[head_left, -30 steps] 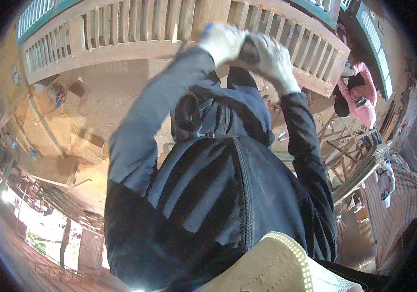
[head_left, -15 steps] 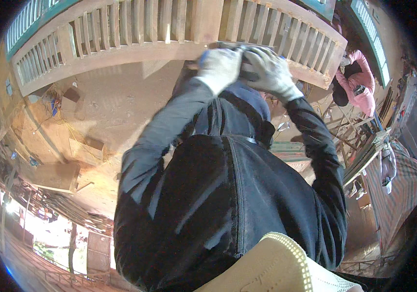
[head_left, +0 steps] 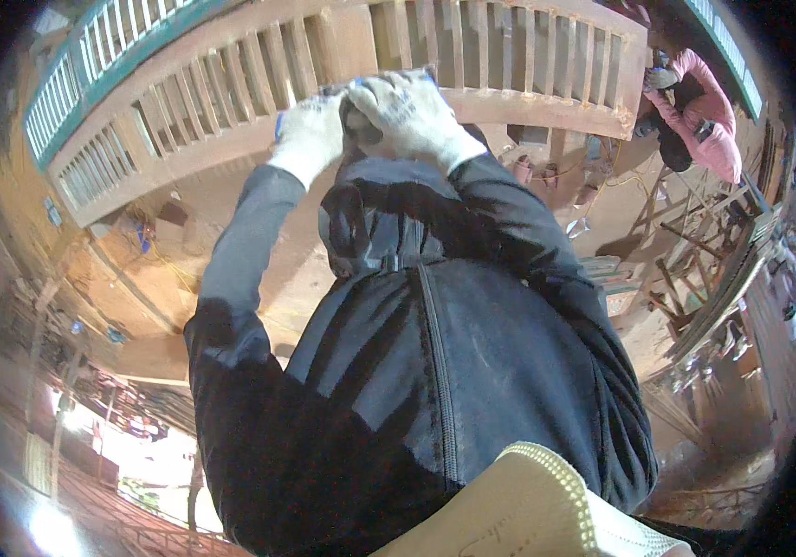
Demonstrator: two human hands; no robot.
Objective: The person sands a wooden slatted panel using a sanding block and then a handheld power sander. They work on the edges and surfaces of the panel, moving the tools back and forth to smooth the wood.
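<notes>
While a co-worker in pink is off to the right, the left hand and right hand, both gloved, have fingers wrapped round a dark tool; it's at the near edge of the slatted panel, though I can't tell if they touch.

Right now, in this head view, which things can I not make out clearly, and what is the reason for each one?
All in the head view:
Dark object: the left hand and right hand cover most of it; its full shape is hidden.
Slatted wooden frame: the top edge cuts off part of its upper side.
Person in pink: what they handle is too small to tell.
Bright opening: glare washes out what lies beyond.
</notes>
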